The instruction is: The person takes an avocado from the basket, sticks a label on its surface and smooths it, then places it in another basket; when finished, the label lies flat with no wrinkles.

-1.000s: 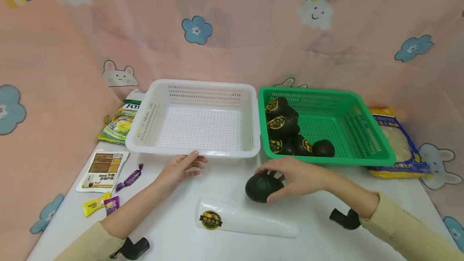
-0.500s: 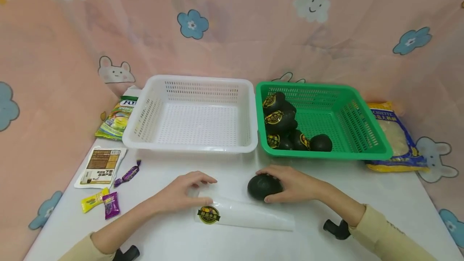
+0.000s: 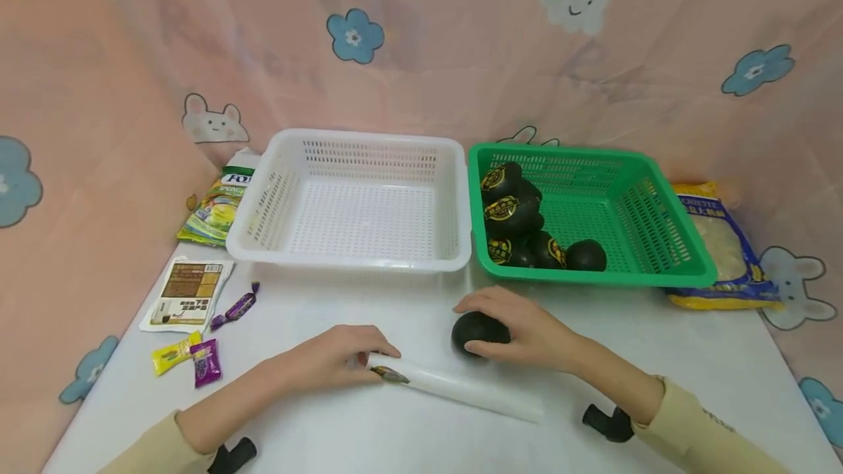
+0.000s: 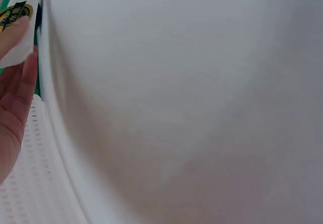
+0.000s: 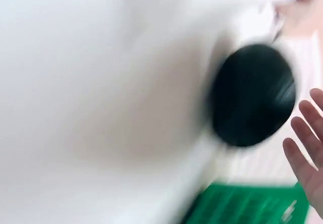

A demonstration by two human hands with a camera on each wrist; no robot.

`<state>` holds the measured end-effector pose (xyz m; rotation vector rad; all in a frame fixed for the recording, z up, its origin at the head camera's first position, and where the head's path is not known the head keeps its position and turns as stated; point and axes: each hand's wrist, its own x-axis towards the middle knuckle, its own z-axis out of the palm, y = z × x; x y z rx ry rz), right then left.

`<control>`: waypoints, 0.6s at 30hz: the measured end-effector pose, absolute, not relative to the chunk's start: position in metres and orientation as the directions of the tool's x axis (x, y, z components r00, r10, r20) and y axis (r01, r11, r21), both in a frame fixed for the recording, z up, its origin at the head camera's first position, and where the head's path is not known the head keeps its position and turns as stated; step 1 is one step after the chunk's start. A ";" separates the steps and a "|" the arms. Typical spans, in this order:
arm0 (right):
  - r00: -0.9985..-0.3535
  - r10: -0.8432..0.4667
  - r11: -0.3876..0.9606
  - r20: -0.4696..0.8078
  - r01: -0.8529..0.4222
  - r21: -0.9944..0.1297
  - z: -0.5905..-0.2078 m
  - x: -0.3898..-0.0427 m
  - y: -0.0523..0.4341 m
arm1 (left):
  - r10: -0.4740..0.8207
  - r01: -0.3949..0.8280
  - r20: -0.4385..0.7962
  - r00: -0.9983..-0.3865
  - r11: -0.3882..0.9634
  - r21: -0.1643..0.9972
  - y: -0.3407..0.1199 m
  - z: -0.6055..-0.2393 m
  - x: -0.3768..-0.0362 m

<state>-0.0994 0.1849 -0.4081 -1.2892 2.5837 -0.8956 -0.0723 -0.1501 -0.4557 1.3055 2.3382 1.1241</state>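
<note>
My left hand (image 3: 339, 358) pinches the left end of a glossy white sticker sheet (image 3: 467, 390), which carries a round black-and-gold sticker (image 3: 390, 374). In the left wrist view, that sticker (image 4: 15, 16) shows beside the thumb, with fingers behind the sheet. A dark avocado (image 3: 476, 333) rests on the table just behind the sheet. My right hand (image 3: 527, 329) is around its right side, thumb in front. From the right wrist, the fingers (image 5: 300, 135) look straight and spread, with a gap between them and the avocado (image 5: 255, 95).
A white basket (image 3: 349, 265) and a green basket (image 3: 593, 278) stand side by side at the back. Several avocados (image 3: 512, 215), most with stickers, lie in the green one. Snack packets (image 3: 187, 295) and candies (image 3: 207, 363) lie left; a pasta bag (image 3: 724, 254) is right.
My left hand has left the white basket's rim, come down to the sticker sheet and lifted its left end, tilting the sticker. My right hand has stayed at the avocado.
</note>
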 end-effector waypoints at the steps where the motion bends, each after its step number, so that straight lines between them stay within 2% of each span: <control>1: -0.606 -0.768 0.419 0.206 -0.720 -0.554 -0.406 -0.095 0.178 | 0.799 0.566 0.125 -0.588 0.296 0.769 -0.147 -0.453 -0.074; 4: -0.546 -0.776 0.334 0.315 -0.780 -0.529 -0.401 -0.083 0.159 | 0.782 0.432 0.058 -0.620 0.279 0.857 -0.136 -0.446 -0.077; 9: -0.526 -0.748 0.345 0.405 -0.829 -0.440 -0.400 -0.070 0.143 | 0.764 0.264 -0.028 -0.645 0.257 0.930 -0.120 -0.436 -0.078; 13: -0.487 -0.724 0.313 0.488 -0.863 -0.397 -0.404 -0.067 0.143 | 0.764 0.152 -0.095 -0.639 0.246 0.957 -0.118 -0.435 -0.076; 15: -0.511 -0.698 0.286 0.502 -0.841 -0.458 -0.406 -0.066 0.145 | 0.768 0.158 -0.103 -0.632 0.258 0.953 -0.118 -0.437 -0.075; 18: -0.630 -0.652 0.302 0.422 -0.726 -0.618 -0.403 -0.068 0.152 | 0.773 0.295 -0.079 -0.630 0.332 0.896 -0.119 -0.441 -0.073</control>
